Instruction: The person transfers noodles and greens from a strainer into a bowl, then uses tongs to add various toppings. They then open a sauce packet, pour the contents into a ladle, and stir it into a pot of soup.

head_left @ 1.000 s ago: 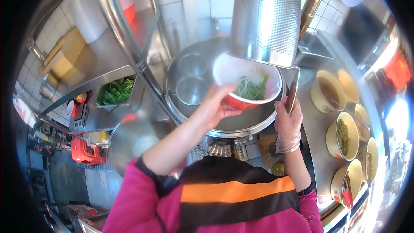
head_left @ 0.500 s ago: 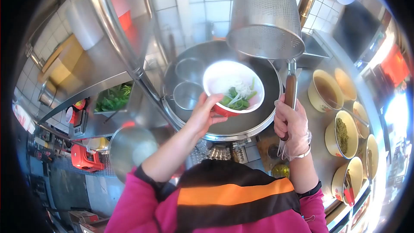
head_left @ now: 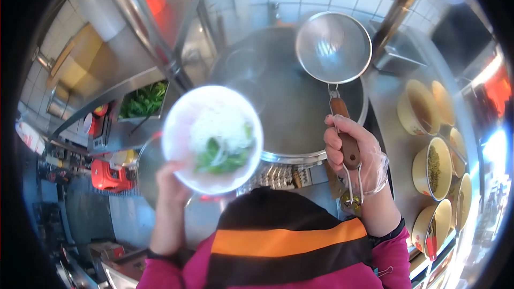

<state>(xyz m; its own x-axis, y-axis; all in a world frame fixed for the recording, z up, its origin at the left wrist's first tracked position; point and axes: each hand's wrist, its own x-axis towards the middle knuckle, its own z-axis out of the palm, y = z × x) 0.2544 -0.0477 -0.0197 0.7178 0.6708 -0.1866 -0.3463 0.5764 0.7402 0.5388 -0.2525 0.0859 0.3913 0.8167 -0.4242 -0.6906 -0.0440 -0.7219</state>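
Note:
My left hand grips the lower left rim of a bowl, white inside, tilted toward me. White noodle-like strands and green leaves lie in it. In my clear-gloved right hand is the brown wooden handle of a strainer, with fingers wrapped round it. Its deep mesh basket opens toward me and looks bare inside. The basket hangs over the right side of a wide round pot, whose dark liquid is partly veiled by steam.
Several cream bowls of sauces and seasonings line the counter on the right. A metal tray of leafy greens sits at the left. Steel posts rise by the pot, and a red stool stands at lower left.
The bowl has moved left and toward me, away from above the pot. The strainer has turned from mouth-down to mouth toward me; my right hand stays on its handle.

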